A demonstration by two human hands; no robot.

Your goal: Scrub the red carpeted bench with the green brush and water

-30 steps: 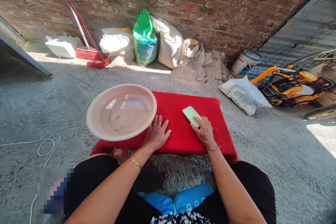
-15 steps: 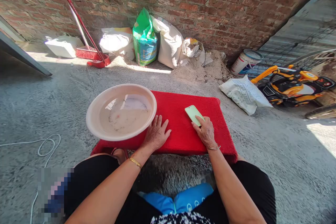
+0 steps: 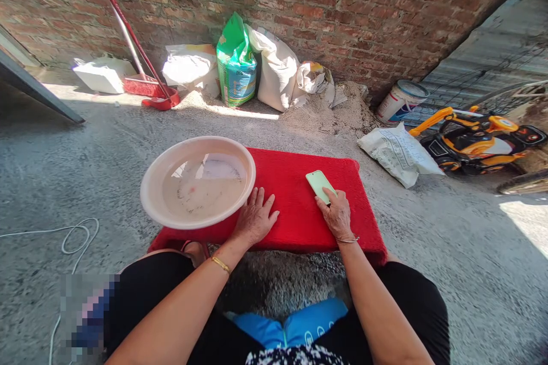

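Observation:
My left hand (image 3: 256, 218) lies flat with fingers spread on a red cloth (image 3: 291, 182) that covers a low table. Its fingertips are close by the rim of a pale pink basin (image 3: 148, 197), which holds shallow, clear water with dark specks. To the right, my right hand (image 3: 336, 212) grips the lower end of a light green smartphone (image 3: 318, 183), thumb along one side and index finger over its surface. The phone is at the tabletop; whether it rests fully on the cloth I cannot tell.
Sacks, among them a green bag (image 3: 237, 68), stand by the brick wall (image 3: 325, 5) near a sand heap (image 3: 329, 111). A red dustpan (image 3: 165, 101) is at the left, a paint bucket (image 3: 400, 102) and toy excavator (image 3: 479, 137) at the right. A white cable (image 3: 88, 239) crosses the floor.
The phone has shifted slightly to the right and turned a little more upright in my right hand. My left hand and the basin have stayed in place.

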